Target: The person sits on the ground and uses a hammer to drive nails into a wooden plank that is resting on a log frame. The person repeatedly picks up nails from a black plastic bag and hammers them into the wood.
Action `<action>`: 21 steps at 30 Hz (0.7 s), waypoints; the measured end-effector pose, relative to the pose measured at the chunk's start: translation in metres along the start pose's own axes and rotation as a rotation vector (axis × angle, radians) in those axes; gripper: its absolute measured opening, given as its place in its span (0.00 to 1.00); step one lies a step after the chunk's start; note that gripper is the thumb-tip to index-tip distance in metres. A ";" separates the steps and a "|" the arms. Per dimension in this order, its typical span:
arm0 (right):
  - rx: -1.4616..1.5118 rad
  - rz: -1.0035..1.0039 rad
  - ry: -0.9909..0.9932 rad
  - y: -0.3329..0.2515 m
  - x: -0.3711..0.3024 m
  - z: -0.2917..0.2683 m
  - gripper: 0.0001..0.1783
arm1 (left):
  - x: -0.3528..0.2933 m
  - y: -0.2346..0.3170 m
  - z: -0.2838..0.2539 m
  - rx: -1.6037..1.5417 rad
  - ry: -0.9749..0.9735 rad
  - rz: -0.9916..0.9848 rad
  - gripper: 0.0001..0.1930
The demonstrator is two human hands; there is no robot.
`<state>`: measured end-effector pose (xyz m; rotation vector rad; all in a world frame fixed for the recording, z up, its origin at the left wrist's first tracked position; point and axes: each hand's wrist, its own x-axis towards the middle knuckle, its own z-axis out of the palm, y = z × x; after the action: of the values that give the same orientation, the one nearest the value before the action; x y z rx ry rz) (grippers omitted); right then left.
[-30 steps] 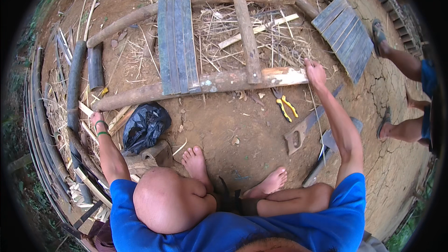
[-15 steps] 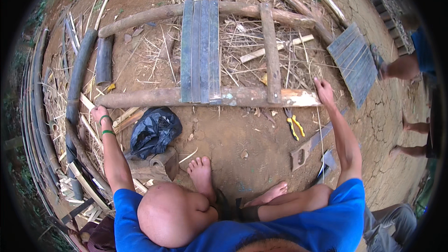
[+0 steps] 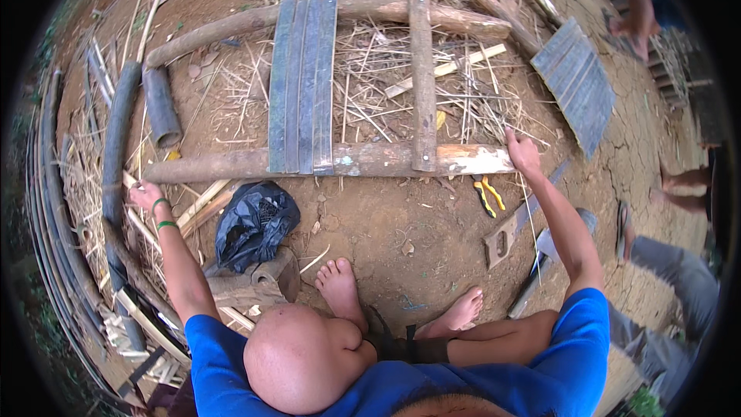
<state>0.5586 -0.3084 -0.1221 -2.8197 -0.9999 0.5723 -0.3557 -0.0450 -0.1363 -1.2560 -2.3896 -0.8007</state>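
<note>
A frame of two long wooden poles lies on the ground before me. The near pole (image 3: 370, 161) runs left to right, with my left hand (image 3: 144, 196) closed round its left end. My right hand (image 3: 524, 153) grips its pale, stripped right end, fingers curled over the tip. Across both poles lie several dark bamboo slats (image 3: 302, 85), left of the middle. Farther right, a wooden crosspiece (image 3: 423, 85) joins the near pole to the far pole (image 3: 224, 27). Just below my right hand lie yellow-handled pliers (image 3: 488, 194) on the soil.
A black plastic bag (image 3: 256, 225) rests beside a wood block (image 3: 270, 282). A handsaw (image 3: 502, 241) and a hatchet (image 3: 540, 251) lie near my right forearm. A dark slat panel (image 3: 575, 89) leans at right; bamboo poles (image 3: 123, 131) stand left. Other people's legs (image 3: 671, 278) show at right.
The view has shifted slightly, so the frame and surroundings sit farther left. Both hands stay on the pole ends. At right, a person's grey-trousered leg and sandalled foot have come farther forward.
</note>
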 end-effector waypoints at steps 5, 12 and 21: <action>0.037 0.018 -0.116 -0.007 0.007 0.001 0.41 | 0.064 -0.024 0.028 -0.336 -0.367 -0.166 0.16; 0.081 -0.030 -0.148 0.000 0.015 -0.004 0.43 | 0.011 0.005 0.034 0.070 -0.250 0.032 0.19; 0.030 -0.060 -0.033 -0.004 0.043 -0.012 0.42 | -0.046 0.043 -0.004 0.135 -0.077 -0.135 0.19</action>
<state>0.5915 -0.2782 -0.1234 -2.7526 -1.0689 0.6237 -0.2943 -0.0571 -0.1430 -1.1017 -2.5644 -0.6264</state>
